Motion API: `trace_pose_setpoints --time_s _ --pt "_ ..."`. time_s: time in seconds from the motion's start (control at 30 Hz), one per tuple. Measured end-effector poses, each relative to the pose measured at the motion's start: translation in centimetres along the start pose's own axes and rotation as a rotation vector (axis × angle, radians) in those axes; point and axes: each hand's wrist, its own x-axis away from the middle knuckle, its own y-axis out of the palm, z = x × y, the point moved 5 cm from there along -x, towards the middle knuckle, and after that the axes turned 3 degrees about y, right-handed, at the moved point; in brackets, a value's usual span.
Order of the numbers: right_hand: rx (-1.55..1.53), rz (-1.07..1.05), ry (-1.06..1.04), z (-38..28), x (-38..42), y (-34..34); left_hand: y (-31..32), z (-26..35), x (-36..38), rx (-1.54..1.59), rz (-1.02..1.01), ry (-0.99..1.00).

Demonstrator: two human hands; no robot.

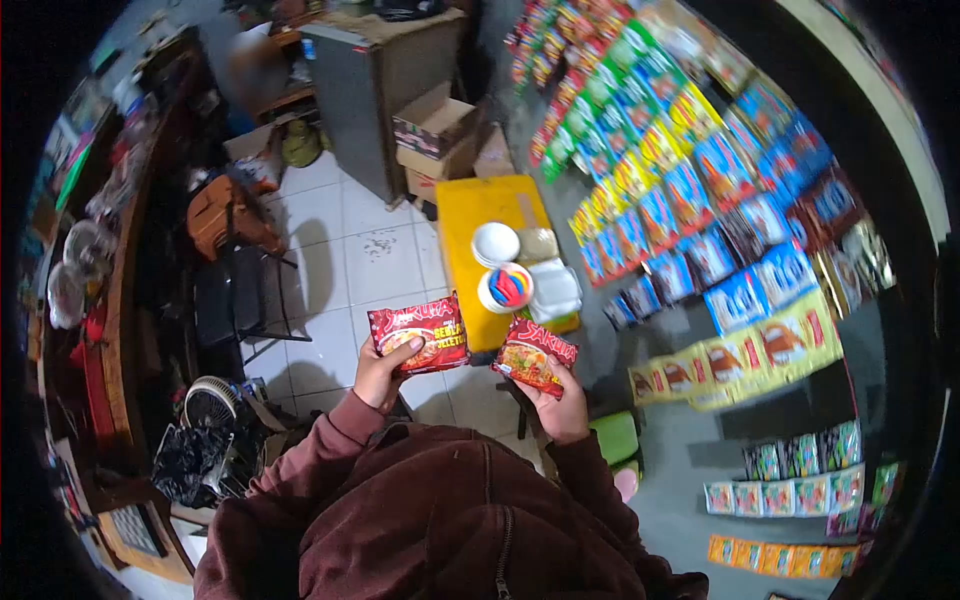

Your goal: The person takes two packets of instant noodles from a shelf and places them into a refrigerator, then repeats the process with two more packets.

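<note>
1. the step seemed to be holding two red packets apart for view.
2. the left hand (378,376) was clamped on the left packet (425,328), thumb across its front.
3. the right hand (562,412) pinched the right packet (530,356) near its lower corner.
4. beyond both grips stood a yellow table (468,208).
5. any next move probably called for steady thumbs.

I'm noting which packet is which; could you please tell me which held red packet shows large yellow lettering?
The packet in the left hand, with large yellow letters beside its food picture; the other packet, in the right hand, shows none.
</note>
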Motion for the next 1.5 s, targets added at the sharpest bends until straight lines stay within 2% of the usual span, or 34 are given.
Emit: trace_pose_setpoints --time_s 0.23,0.43,0.5,0.83,0.97,1.2,1.37,1.5 --pt "0.007 -0.075 0.167 4.9 -7.6 8.1 -7.3 6.9 -1.7 0.060 0.276 0.128" --pt "0.086 -0.102 0.219 7.4 -12.9 15.2 -11.4 12.3 -3.4 0.122 0.351 0.292" --pt "0.085 -0.173 0.229 7.9 -14.2 17.1 -12.3 13.0 -3.8 0.133 0.407 0.311" --pt "0.000 -0.162 0.476 7.4 -21.2 15.3 -10.9 12.1 -8.1 0.144 0.574 0.309" --pt "0.037 -0.160 0.500 4.8 -25.1 17.0 -8.2 13.2 -10.0 0.171 0.613 0.385" --pt "0.042 -0.222 0.531 2.7 -31.0 18.9 -5.8 15.0 -11.5 0.194 0.651 0.403" --pt "0.120 -0.241 0.643 6.3 -33.6 20.8 -9.2 15.9 -11.2 0.237 0.798 0.442" --pt "0.179 -0.255 0.696 9.6 -35.1 23.9 -12.3 17.6 -11.5 0.288 0.817 0.505"
